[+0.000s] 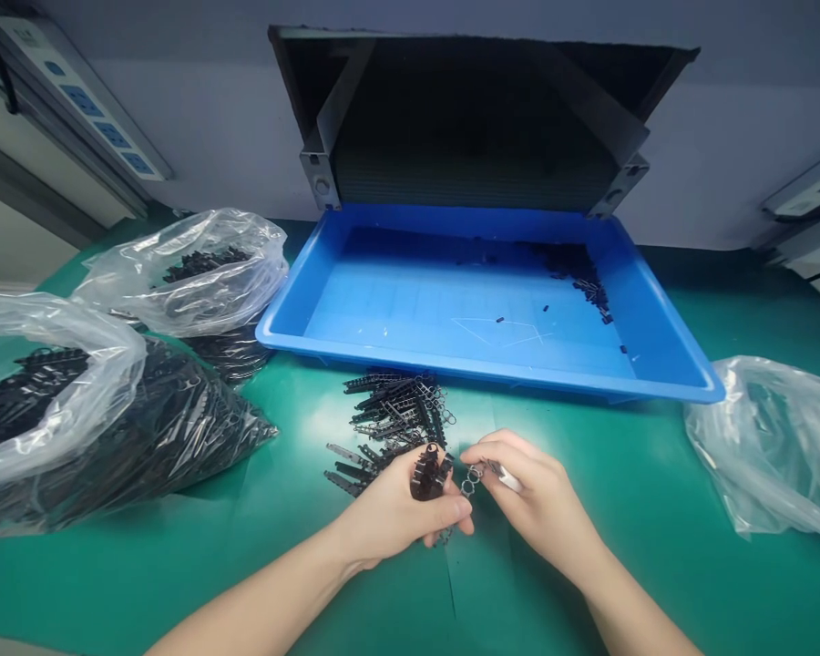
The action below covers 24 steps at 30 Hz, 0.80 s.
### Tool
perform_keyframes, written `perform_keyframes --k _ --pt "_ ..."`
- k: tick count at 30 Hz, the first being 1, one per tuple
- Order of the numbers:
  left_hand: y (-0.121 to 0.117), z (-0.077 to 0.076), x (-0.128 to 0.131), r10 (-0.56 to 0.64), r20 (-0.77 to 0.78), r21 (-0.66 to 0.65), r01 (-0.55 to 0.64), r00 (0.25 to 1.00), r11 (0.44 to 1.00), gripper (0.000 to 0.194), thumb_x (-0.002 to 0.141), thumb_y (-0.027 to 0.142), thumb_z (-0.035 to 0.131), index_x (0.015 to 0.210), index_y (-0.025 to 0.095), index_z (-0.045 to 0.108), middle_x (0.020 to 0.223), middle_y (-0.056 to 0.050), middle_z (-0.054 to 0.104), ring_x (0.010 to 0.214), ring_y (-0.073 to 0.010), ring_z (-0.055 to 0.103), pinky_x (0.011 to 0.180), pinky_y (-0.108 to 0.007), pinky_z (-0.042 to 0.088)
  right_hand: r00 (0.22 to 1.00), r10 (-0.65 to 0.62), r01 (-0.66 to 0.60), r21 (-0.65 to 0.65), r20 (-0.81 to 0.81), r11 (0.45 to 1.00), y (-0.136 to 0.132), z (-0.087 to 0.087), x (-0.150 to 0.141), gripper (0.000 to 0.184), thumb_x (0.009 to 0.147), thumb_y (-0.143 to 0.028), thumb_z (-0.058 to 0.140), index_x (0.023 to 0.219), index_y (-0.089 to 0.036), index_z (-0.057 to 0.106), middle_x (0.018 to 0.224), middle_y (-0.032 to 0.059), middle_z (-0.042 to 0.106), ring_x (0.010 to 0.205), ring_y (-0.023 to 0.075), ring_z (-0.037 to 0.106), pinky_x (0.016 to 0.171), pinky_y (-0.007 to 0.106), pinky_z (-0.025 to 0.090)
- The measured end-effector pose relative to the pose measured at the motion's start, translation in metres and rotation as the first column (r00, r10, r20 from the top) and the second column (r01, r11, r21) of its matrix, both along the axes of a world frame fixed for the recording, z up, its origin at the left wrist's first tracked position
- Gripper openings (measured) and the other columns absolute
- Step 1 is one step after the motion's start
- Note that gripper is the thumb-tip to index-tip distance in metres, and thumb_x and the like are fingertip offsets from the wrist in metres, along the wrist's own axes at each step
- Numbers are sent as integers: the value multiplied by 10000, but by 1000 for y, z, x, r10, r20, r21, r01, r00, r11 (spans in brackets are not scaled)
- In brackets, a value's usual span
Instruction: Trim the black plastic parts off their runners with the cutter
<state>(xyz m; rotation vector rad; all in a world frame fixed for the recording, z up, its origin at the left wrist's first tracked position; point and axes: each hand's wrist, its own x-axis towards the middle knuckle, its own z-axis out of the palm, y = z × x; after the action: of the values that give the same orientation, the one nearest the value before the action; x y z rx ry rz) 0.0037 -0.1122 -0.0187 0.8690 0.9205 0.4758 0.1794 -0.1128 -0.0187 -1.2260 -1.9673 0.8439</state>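
My left hand (410, 501) is closed round a bunch of small black plastic strips (429, 474), their ends pointing up between thumb and fingers. Close beside it, my right hand (537, 487) is closed, its fingertips at a thin part with ring-shaped ends (471, 479) that spans the gap between both hands. Something small and white (509, 476) shows among the right fingers; its kind I cannot make out. Just beyond my left hand lies a loose pile of similar black strips (396, 405), some with rings at one end.
A blue tray (485, 369) holds small black pieces (591, 287), mostly at its back right. Clear plastic bags of black parts (170, 428) (205, 264) stand at left. Another clear bag (772, 446) lies right. A dark chute (465, 128) overhangs the tray on the green table (301, 574).
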Motion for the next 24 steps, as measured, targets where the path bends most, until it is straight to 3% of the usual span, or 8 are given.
perform_keyframes --k 3,8,17,21,24 --pt "0 3 2 28 -4 -19 -29 1000 999 199 704 227 585 747 172 399 594 11 561 478 -71 400 421 -170 301 999 -41 40 -53 -10 998 -1 1 -2 237 763 -61 420 818 -207 598 748 18 608 656 126 582 603 213 488" --pt "0 4 2 54 123 -80 -44 991 996 217 714 267 591 763 169 404 581 0 558 439 -61 375 403 -169 271 996 -83 77 -174 -25 982 -1 5 -6 204 753 -94 450 771 -214 614 724 5 621 651 128 587 612 217 485" --pt "-1 5 0 111 233 -227 -57 966 972 274 698 292 647 828 150 453 574 -8 548 403 -42 342 404 -173 222 995 -92 83 -205 -34 975 -3 8 -7 184 778 -121 455 772 -219 611 733 -10 622 668 111 585 629 194 469" --pt "2 6 0 160 99 -103 -150 982 983 202 722 274 627 778 140 486 557 27 468 429 -45 338 411 -171 241 986 -156 165 -202 60 965 -6 5 -6 240 838 -261 431 1037 -192 547 846 44 640 731 153 617 625 245 504" --pt "3 9 -1 241 2 49 -241 970 969 148 758 275 574 787 152 497 580 35 460 427 -47 342 412 -170 275 983 -85 112 -167 161 980 -10 5 -5 333 879 -303 374 1189 -202 446 1000 75 625 871 184 617 696 295 519"
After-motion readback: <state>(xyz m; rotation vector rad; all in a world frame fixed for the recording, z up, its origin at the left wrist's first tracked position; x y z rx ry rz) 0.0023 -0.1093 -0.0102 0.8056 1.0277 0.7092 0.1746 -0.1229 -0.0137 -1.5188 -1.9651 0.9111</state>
